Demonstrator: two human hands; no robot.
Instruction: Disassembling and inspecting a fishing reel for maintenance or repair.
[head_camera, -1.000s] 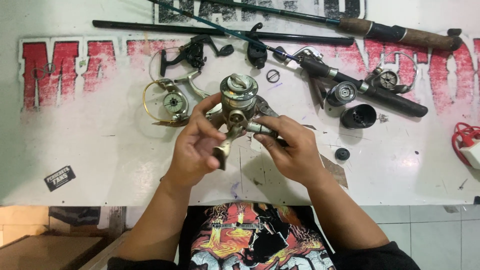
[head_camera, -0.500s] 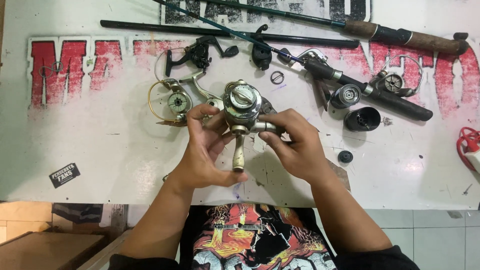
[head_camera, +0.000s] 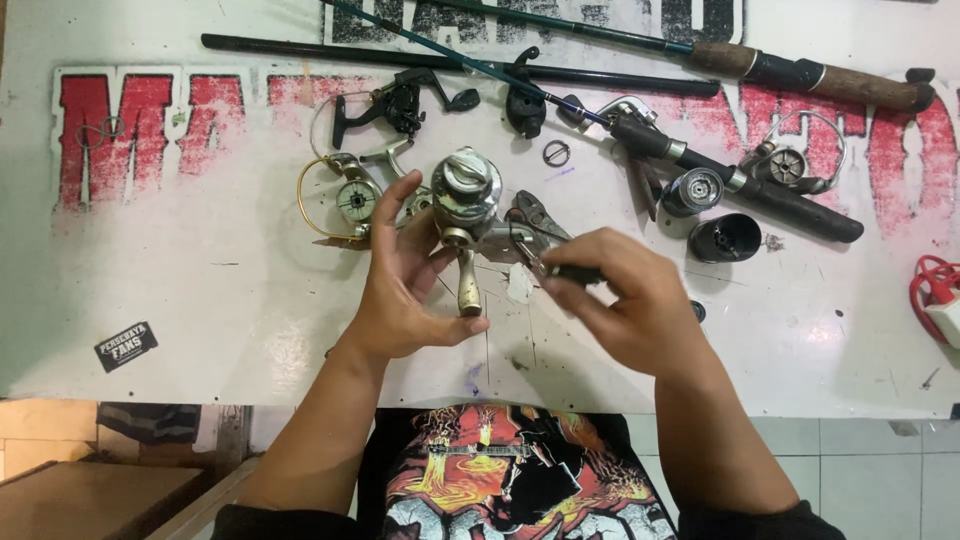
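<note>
Between the left hand (head_camera: 405, 290) and right hand (head_camera: 625, 300) sits a reel (head_camera: 467, 200), pliers (head_camera: 535, 212) just behind, another reel (head_camera: 350, 198) left, spools (head_camera: 710, 215) right, rods (head_camera: 640, 50) farthest behind.

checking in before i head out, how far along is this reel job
Done, by the look of it: several reels are already apart, with a black spool and a gold-wire reel part lying loose on the table. In hand: the left hand holds a silver reel, while the right hand brings a thin dark tool to its side. Left: the loose parts remain unassembled.
</note>
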